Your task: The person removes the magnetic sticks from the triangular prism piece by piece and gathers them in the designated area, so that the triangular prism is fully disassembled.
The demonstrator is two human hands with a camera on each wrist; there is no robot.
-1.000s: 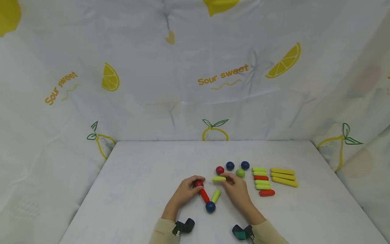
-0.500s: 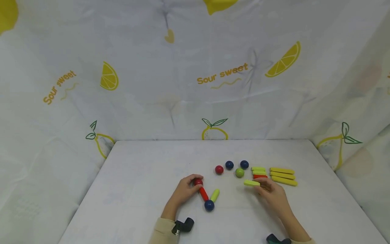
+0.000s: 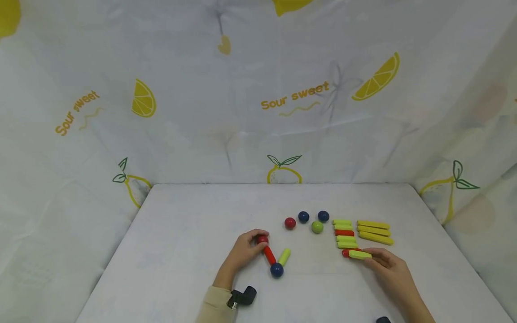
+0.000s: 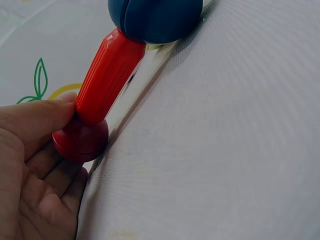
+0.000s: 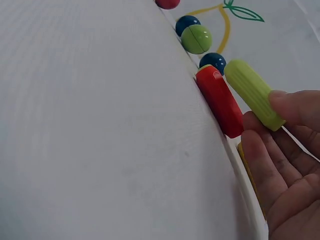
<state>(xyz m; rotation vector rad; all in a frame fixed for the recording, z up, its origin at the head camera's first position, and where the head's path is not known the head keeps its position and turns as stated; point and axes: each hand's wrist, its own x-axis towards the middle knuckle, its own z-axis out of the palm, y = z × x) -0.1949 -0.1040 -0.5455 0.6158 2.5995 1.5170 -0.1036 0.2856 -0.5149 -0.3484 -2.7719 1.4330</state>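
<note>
My left hand (image 3: 243, 249) grips a red ball (image 4: 81, 141) at one end of a joined V shape. From that ball a red rod (image 3: 269, 255) runs to a blue ball (image 3: 276, 270), and a light green rod (image 3: 284, 256) points away from the blue ball on the other side. Over at the right, my right hand (image 3: 389, 264) pinches another light green rod (image 5: 253, 94) between thumb and fingers. This rod overlaps a loose red rod (image 5: 220, 101) in the head view, and in the right wrist view it appears just beside it.
Behind the V shape lie a loose red ball (image 3: 290, 223), two blue balls and a green ball (image 3: 317, 227). Right of them is a column of short green rods (image 3: 346, 239) with a red one (image 3: 344, 233). Longer yellow rods (image 3: 374, 232) lie farther right on the white table (image 3: 181, 233).
My right hand has carried the light green rod from near the V shape rightward to beside the loose red rod. My left hand keeps its grip on the red ball.
</note>
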